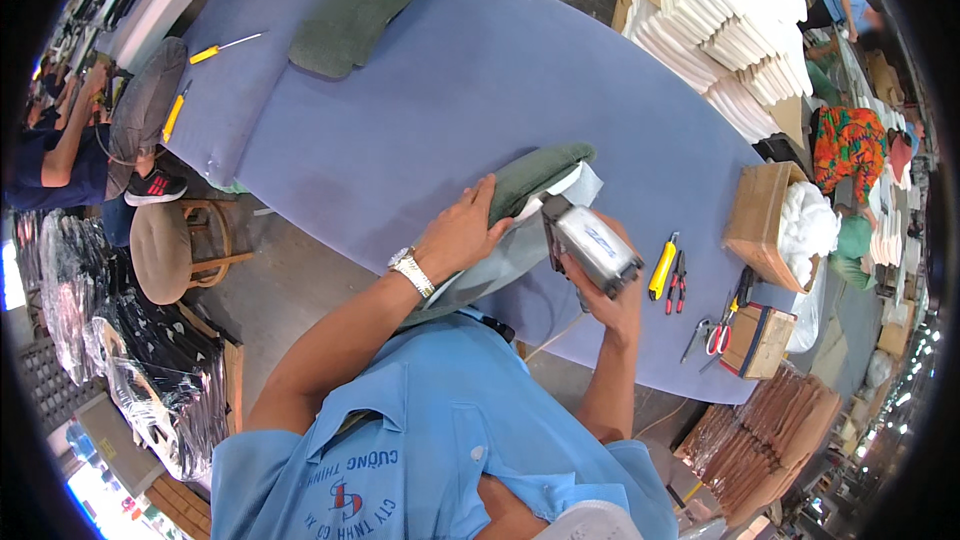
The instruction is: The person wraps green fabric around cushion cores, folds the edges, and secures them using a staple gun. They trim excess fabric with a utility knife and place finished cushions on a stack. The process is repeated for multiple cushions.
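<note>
A green upholstered panel (540, 172) with a pale lining and a white edge stands tilted against my front at the table's near edge. My left hand (462, 232), with a metal watch on the wrist, grips its upper side, fingers pressed on the green fabric and thumb towards the lining. In my right hand (612, 295) is a silver and black staple gun (592, 242), fingers closed round its grip. Its nose is close to the panel's pale side; whether they touch I cannot tell. A thin hose hangs below the hand.
On the blue table (450, 70) lie a yellow utility knife (662, 268), red-handled pliers (677, 285) and scissors (718, 338) to the right. A cardboard box (762, 210) holds white stuffing. Another green padded piece (365, 15) lies far left, near a yellow screwdriver (207, 54). Co-workers are at both sides.
</note>
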`<move>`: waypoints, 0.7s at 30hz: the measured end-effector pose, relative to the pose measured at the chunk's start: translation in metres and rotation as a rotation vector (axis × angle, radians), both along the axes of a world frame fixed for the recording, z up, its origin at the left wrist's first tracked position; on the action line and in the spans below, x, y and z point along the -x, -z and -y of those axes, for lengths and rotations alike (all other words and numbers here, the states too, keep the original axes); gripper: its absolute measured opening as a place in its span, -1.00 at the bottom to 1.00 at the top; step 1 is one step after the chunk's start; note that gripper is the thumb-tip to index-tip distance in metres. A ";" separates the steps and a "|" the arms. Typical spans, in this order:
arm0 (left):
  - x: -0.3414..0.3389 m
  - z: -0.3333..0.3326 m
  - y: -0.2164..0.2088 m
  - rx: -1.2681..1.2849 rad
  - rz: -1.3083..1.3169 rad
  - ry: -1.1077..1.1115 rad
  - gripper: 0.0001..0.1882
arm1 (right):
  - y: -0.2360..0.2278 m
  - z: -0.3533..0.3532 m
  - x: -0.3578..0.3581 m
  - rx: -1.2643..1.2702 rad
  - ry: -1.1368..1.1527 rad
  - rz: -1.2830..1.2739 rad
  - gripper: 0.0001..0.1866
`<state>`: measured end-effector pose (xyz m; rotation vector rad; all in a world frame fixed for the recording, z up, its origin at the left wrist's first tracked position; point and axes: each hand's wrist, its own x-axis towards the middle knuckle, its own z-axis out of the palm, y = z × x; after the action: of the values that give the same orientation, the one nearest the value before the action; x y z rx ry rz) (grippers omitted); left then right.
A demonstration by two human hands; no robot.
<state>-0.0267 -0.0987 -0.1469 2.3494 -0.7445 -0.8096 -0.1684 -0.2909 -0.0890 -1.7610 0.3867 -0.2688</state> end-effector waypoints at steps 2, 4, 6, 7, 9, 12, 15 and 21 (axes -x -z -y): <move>0.003 -0.002 0.011 0.031 0.069 0.012 -0.17 | 0.014 -0.001 -0.010 0.029 -0.019 -0.056 -0.45; 0.003 -0.002 0.012 0.031 0.090 0.012 -0.16 | 0.027 -0.004 -0.017 -0.006 -0.030 -0.101 -0.44; 0.001 0.001 0.002 0.000 0.058 0.005 -0.16 | 0.040 -0.003 -0.017 0.036 -0.063 -0.107 -0.43; 0.000 0.000 -0.002 -0.006 0.058 0.003 -0.16 | 0.042 -0.005 -0.018 0.054 -0.078 -0.111 -0.43; -0.001 0.000 -0.007 -0.017 0.058 0.002 -0.15 | 0.037 -0.007 -0.020 0.014 -0.086 -0.163 -0.43; 0.001 -0.001 0.000 -0.008 0.064 -0.007 -0.14 | 0.037 -0.011 -0.015 -0.027 -0.085 -0.193 -0.43; 0.002 -0.002 0.003 0.025 0.101 0.007 -0.15 | 0.026 -0.013 -0.014 0.037 -0.088 -0.210 -0.42; 0.012 0.000 0.003 0.033 0.104 -0.023 -0.16 | 0.015 -0.013 -0.016 0.101 -0.136 -0.316 -0.43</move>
<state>-0.0386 -0.0984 -0.1498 2.3808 -0.7660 -0.6643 -0.1521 -0.2783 -0.1041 -1.9252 0.4824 0.0906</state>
